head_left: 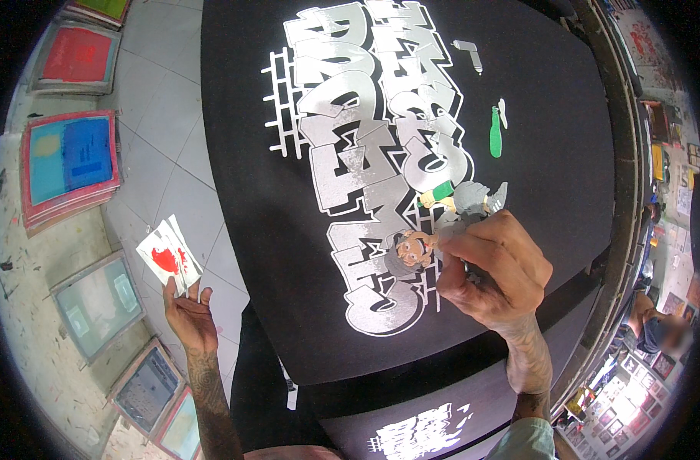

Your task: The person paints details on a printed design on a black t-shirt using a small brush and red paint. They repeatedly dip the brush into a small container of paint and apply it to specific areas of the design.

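Observation:
My left hand (193, 320) is raised at the left, fingers closed on a folded white paper (192, 270) smeared with red paint. Over the black fabric (553, 199), my right hand (505, 270) is pinched against a printed cartoon figure (414, 251) with a grey cap. Whatever its fingertips hold, if anything, is hidden. Big white-and-grey block letters (350, 161) run along the fabric beside the figure. A green bottle shape (496, 136) and a small white nozzle-like shape (471, 55) are printed farther right. Part of the figure lies behind my right hand.
Framed printing screens lean along the left wall, among them a red one (75, 55), a blue one (74, 157) and a pale one (97, 310). A second printed black fabric (473, 399) lies nearest me. A dark ledge (624, 153) borders the right side. Another person (655, 328) is at the far right.

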The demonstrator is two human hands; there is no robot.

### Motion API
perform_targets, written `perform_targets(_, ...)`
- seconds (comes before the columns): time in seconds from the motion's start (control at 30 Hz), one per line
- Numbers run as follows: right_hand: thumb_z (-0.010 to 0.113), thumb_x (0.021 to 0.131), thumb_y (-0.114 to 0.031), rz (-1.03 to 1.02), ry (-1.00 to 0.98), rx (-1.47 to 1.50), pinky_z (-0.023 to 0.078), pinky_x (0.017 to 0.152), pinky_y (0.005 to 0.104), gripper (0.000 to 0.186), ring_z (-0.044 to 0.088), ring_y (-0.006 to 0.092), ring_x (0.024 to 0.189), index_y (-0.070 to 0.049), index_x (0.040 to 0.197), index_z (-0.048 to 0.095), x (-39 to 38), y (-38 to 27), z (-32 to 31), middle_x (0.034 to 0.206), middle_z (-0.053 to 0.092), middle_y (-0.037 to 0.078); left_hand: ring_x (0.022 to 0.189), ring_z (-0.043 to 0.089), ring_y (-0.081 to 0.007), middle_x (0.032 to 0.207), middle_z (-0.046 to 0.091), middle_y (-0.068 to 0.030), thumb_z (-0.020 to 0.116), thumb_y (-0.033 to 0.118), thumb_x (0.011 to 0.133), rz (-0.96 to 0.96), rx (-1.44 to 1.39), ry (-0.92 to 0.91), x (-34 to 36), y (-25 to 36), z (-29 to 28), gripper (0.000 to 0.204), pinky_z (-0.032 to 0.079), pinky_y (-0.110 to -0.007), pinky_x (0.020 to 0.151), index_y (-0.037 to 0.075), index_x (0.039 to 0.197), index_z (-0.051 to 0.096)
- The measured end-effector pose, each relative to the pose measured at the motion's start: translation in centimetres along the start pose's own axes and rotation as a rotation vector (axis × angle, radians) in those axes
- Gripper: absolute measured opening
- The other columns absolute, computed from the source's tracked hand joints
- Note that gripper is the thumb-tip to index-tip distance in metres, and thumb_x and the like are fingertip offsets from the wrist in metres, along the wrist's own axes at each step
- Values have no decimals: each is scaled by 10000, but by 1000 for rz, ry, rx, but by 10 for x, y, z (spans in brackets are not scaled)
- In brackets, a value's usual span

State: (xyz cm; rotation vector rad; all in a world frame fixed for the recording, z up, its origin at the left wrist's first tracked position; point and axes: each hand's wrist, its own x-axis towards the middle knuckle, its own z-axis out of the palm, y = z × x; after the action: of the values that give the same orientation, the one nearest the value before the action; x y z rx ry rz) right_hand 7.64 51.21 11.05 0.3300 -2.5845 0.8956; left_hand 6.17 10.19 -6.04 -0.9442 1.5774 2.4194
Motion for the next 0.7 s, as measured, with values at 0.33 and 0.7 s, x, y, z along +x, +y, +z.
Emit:
perform_targets(0.33,804,595,73,-4,0,-14,474,539,314,336,627,209,648,20,918,731,1,-2,-3,793,623,85,1274,525,-174,1389,548,-36,547,377,1019,-81,20,-4,1,4,4,449,397,-376,946,118,1381,481)
perform_targets(0.7,789,569,87,-28,10,-4,483,548,323,330,635,219,655,26,885,717,2,0,1,796,632,94,1145,660,-198,1271,634,-123,562,322,1029,-18,-16,47,-2,7,10,439,612,-341,761,70,1373,455)
